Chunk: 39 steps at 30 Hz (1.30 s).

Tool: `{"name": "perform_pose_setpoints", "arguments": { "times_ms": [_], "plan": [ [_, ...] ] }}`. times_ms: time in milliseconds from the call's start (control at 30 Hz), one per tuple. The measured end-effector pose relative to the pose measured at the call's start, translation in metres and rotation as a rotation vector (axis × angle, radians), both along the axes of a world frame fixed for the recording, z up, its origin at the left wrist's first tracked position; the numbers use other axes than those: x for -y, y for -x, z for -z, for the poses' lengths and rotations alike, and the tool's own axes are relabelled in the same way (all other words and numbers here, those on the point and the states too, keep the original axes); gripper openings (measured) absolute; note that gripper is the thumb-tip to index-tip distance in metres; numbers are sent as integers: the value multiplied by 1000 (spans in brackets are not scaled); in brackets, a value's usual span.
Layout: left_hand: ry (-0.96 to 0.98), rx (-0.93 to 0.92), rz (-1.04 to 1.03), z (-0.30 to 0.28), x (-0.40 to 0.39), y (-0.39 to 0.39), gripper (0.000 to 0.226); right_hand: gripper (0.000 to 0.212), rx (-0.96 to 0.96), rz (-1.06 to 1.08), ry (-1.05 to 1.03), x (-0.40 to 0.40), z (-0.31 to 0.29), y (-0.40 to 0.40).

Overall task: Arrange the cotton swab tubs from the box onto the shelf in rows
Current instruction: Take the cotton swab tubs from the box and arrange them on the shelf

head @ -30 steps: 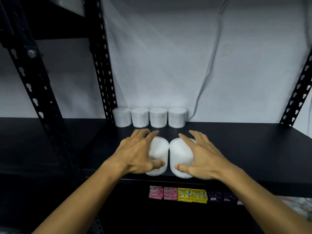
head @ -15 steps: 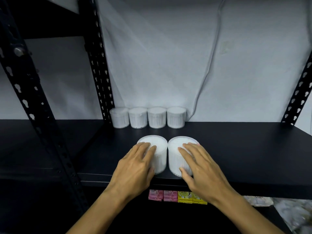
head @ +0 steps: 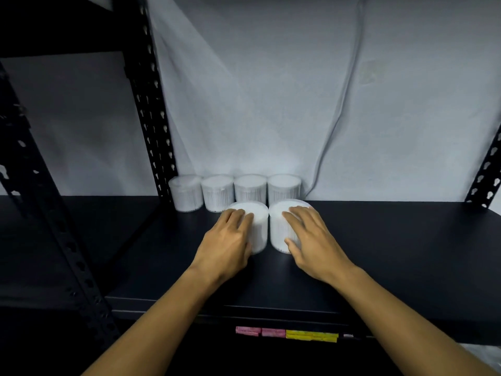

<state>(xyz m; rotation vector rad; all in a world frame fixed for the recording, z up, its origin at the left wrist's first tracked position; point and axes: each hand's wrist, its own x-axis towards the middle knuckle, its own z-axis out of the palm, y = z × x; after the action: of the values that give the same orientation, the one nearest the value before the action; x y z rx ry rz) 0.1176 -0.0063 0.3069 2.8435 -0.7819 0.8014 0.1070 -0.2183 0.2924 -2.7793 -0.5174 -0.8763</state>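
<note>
Two white cotton swab tubs stand side by side and touching on the black shelf (head: pixel 393 253). My left hand (head: pixel 227 245) presses its straight fingers against the front of the left tub (head: pixel 259 226). My right hand (head: pixel 311 242) presses the same way on the right tub (head: pixel 277 226). Both tubs sit just in front of a back row of several matching tubs (head: pixel 218 192) lined up along the wall. The pushed pair partly hides the two rightmost tubs of that row. The box is out of view.
A black perforated upright (head: pixel 151 104) rises at the left end of the back row, and another upright (head: pixel 40 213) leans nearer on the left. A grey cable (head: pixel 339 118) hangs down the wall. Pink and yellow sachets (head: pixel 287 333) lie on the shelf below.
Both hands have slid the two tubs from the shelf's front edge back toward the rear row. The fingers went from wrapping the tubs' sides to lying flat on their fronts.
</note>
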Motion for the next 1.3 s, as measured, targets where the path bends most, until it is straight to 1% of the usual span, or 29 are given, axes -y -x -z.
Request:
{"name": "perform_pose_setpoints", "arguments": {
  "times_ms": [100, 267, 433, 833, 1033, 1167, 1300],
  "plan": [
    [5, -15, -3, 0, 4, -18, 49, 53, 6, -1, 13, 1, -3, -16],
    [-7, -56, -22, -3, 9, -41, 50, 54, 54, -1, 58, 4, -3, -37],
    [-15, -66, -33, -4, 10, -54, 47, 53, 33, -28, 52, 6, -4, -49],
    [-23, -25, -13, -2, 12, -66, 42, 53, 56, -48, 79, 9, -2, -58],
    [-40, 8, -17, -3, 12, -65, 42, 54, 48, -10, 151, 9, -5, -58],
    [-51, 46, -6, -7, 13, -61, 44, 54, 50, 56, 232, 8, -6, -56],
    [-67, 92, -8, -8, 13, -56, 53, 60, 58, 116, 288, 7, -6, -52]
  ]
}}
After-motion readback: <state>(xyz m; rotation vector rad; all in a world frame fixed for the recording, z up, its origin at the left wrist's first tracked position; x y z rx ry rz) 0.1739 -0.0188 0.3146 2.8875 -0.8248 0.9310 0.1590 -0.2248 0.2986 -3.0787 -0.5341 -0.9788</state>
